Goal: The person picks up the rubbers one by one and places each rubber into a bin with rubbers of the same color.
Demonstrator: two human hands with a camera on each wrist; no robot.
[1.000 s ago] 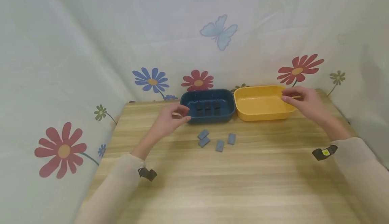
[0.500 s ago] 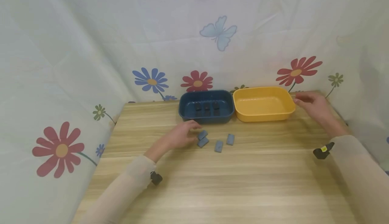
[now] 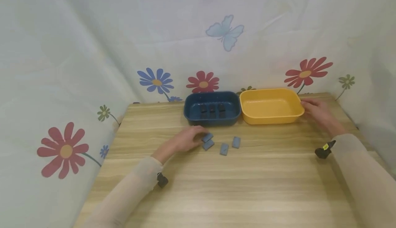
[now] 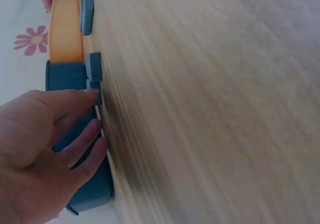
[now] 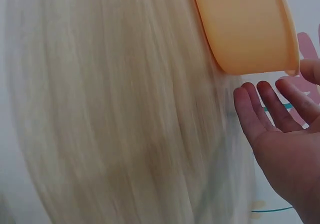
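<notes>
Several small grey-blue blocks lie on the wooden table [image 3: 229, 186] in front of two bins. My left hand [image 3: 187, 139] is at the upper left block [image 3: 208, 137], its thumb and index finger pinching the near end; in the left wrist view the other fingers of my left hand [image 4: 37, 149] hang relaxed beside the dark blue bin [image 4: 95, 184]. My right hand [image 3: 320, 114] is at the right end of the yellow bin [image 3: 269, 120]. In the right wrist view, the fingers [image 5: 280, 108] are spread close to the bin's end, the thumb near its rim.
Inside the dark blue bin [image 3: 213, 122] sit several black pieces in rows. The two bins stand side by side at the table's back edge, against a white curtain [image 3: 154, 32] printed with flowers. Two more grey-blue blocks [image 3: 224, 149] lie to the right of the left pair.
My left hand has moved from the blue bin's left rim down and right to the upper left block. My right hand has moved from above the yellow bin to its right end.
</notes>
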